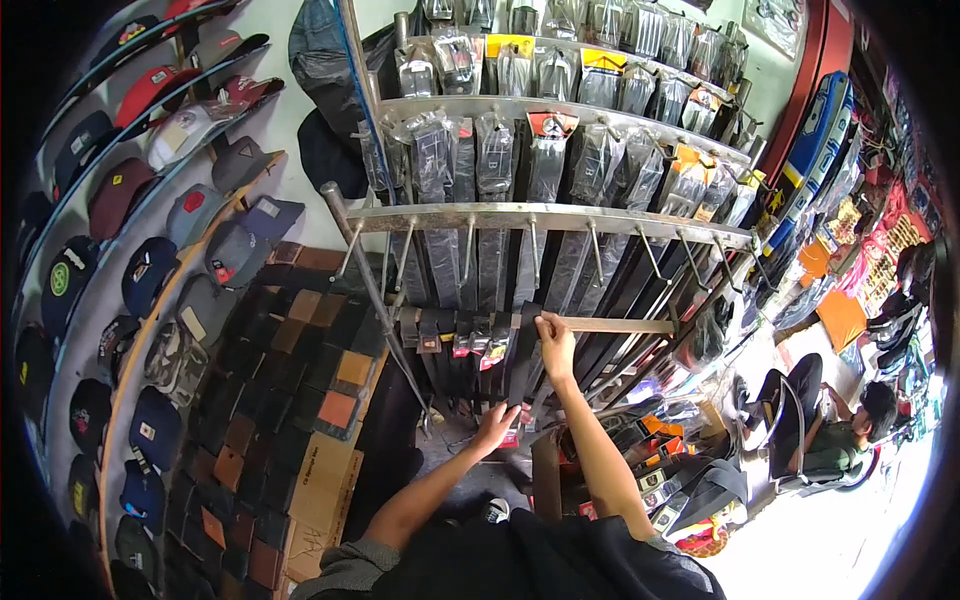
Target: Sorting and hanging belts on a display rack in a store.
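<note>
A black belt (523, 360) hangs over the wooden bar (622, 325) of the display rack, between my two hands. My right hand (556, 345) pinches its upper end at the bar. Lower down, my left hand (496, 429) holds the same belt, near a red tag (510, 437). To the left on the bar hang several dark belts (457, 337) with red and yellow tags. Above them runs a metal rail (555, 216) with bare hooks. Belts in clear plastic sleeves (495, 157) hang behind it in rows.
Caps (154, 274) line curved shelves at the left. Wallets (300, 330) lie in rows beside a cardboard box (325, 480). At lower right are coiled black straps (701, 487) and packaged goods. A person (840, 435) sits in a chair at the right.
</note>
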Demonstrator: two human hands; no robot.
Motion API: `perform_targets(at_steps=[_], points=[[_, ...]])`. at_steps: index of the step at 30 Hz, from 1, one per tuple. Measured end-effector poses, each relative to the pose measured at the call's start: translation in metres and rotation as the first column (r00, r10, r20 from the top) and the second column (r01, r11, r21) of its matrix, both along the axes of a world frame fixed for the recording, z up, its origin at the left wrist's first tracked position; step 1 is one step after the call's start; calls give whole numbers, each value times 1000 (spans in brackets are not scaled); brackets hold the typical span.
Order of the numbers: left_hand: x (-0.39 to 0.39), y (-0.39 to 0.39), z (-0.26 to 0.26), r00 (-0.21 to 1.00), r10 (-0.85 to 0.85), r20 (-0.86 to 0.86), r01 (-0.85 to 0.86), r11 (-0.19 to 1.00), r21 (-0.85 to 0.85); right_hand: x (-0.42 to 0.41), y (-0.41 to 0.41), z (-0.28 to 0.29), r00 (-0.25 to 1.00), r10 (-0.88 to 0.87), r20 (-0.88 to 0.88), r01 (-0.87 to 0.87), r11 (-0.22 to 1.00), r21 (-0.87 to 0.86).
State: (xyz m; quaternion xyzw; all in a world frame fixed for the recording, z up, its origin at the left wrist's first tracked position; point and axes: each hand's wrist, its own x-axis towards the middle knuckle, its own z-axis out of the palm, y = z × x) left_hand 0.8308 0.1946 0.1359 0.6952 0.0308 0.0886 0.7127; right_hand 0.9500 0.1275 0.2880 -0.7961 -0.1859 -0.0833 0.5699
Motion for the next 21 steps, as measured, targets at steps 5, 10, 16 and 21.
perform_targets(at_steps=[5,10,16,21], points=[[22,2,29,997,-50,53,50,999,-12,12,-24,-55,985,17,-174,-6,998,63],[58,24,37,992,58,114,-84,967,239,-20,-32,-103,837,175,-519,-29,961,276],[87,24,94,982,-187,10,184,954,-236,-33,-38,-123,947,9,-322,45,986,159],[89,22,90,1000,-1,-23,-6,960,-278,-42,-38,-89,967,45,-250,-47,999,-2]])
